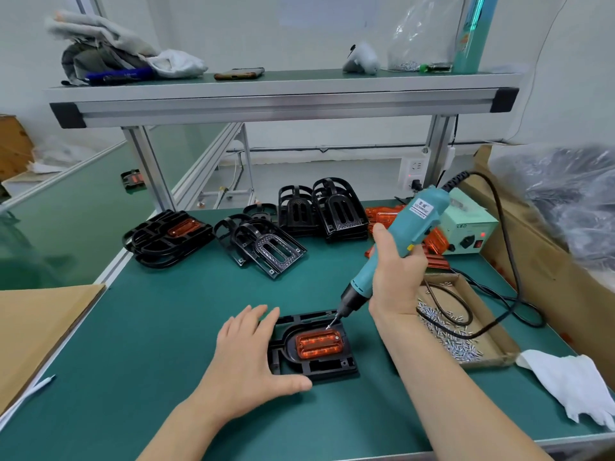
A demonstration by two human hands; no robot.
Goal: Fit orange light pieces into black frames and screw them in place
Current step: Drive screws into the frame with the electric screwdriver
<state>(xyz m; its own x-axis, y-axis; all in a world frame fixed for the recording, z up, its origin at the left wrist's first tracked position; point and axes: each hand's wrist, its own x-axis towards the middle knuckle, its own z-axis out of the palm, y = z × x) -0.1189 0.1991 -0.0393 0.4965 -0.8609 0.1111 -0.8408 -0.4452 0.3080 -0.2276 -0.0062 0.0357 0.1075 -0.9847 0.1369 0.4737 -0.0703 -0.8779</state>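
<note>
The green worktop (pixel 149 327) takes most of the view. At its far side stand stacks of empty black frames (pixel 336 211), and a pile of spare orange pieces (pixel 382 212) lies just to the right of them. On the right side there is a flat cardboard tray (pixel 489 324) with many small screws (pixel 459 347) in it. My right hand (pixel 396 277) is wrapped around the body of the teal electric screwdriver (pixel 409 221), which is tilted with the bit down to the left. My left hand (pixel 246 354) lies flat with spread, straight fingers on the left edge of the black frame (pixel 319 367), the thumb along its near edge. This frame lies near me in the middle of the worktop. The orange light piece (pixel 318 344) sits inside its opening. The bit tip (pixel 329 326) is at the far right corner of the orange piece; I cannot tell if it touches.
</note>
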